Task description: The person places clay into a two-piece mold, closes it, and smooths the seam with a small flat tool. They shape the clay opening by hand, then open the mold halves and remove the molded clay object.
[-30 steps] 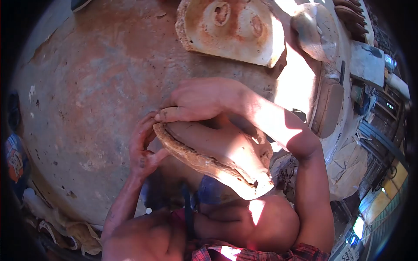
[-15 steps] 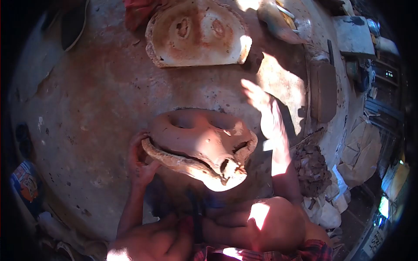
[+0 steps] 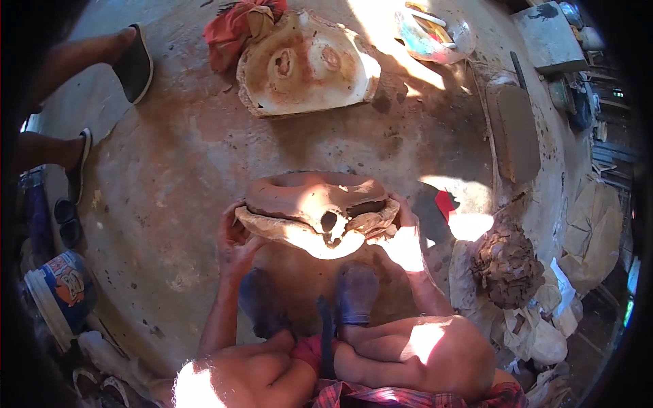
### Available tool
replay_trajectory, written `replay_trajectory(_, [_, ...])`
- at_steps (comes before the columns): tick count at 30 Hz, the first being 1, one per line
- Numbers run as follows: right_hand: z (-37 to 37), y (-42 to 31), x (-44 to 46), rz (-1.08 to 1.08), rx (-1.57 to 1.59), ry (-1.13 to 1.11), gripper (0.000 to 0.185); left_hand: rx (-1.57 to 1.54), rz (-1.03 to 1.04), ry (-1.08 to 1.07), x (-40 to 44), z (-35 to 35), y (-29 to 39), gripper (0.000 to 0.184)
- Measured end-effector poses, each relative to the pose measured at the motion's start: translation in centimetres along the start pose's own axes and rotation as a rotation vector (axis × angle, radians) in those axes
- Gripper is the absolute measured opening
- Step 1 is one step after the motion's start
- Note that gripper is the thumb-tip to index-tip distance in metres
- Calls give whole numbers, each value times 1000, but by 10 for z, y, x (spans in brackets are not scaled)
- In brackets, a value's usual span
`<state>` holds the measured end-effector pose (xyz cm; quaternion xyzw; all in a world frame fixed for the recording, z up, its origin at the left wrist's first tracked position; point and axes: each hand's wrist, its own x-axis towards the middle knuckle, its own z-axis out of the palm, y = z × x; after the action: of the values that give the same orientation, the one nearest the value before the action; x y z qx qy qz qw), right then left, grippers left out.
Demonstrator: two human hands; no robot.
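A brown clay form (image 3: 292, 197) sits in a pale, rough-edged mold (image 3: 286, 231), with a dark round hole at its near side. My left hand (image 3: 238, 238) is closed round the mold's left end, its thumb below the rim. Round the right end is my right hand (image 3: 404, 238), also closed, in bright sunlight, with its fingers partly hidden behind the piece. The mold is held above the floor, over my shoes. Farther forward, another pale mold half (image 3: 309, 81) lies with its hollow side up and two reddish spots inside.
A red cloth (image 3: 235, 34) touches the far mold. A bowl of tools (image 3: 435, 34) is beyond. At right lie a brown block (image 3: 513, 132) and a clay heap (image 3: 507, 265). A bucket (image 3: 61, 292) stands left. Another person's feet (image 3: 132, 64) are at upper left.
My right hand has come down from beside the piece onto its right end. The piece has tilted and risen slightly in view. Another person's legs have come into view at upper left.
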<state>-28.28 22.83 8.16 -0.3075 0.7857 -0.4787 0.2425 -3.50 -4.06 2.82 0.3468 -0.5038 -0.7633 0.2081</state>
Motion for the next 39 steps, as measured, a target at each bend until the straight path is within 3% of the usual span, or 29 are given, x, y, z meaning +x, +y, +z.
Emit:
replay_trajectory(4, [3,-6,-7,44,50,11,91,172,-52,-26,-5,2,16,90])
replay_trajectory(7, [6,8,-22,78,74,-32,89,-58,57,-57,-20,-4,-1,88])
replay_trajectory(11, [25,-41,-43,244,738,-80,57,-16,-73,-96,-44,-22,11,91])
replay_trajectory(13, [28,-66,-44,283,828,-128,59,30,-79,-154,-50,-41,19,87])
replay_trajectory(22, [12,-82,-32,40,327,-152,67,231,35,-112,-51,-81,105,66])
replay_trajectory(28, [-2,-95,-18,-165,96,-98,73,526,72,-125,-63,-70,187,52])
replay_trajectory(34, [-9,-112,4,-371,-85,-52,79,1007,-7,-465,-112,4,291,39])
replay_trajectory(39, [-12,-123,36,-536,-191,-20,84,1244,-28,-828,-153,78,330,30])
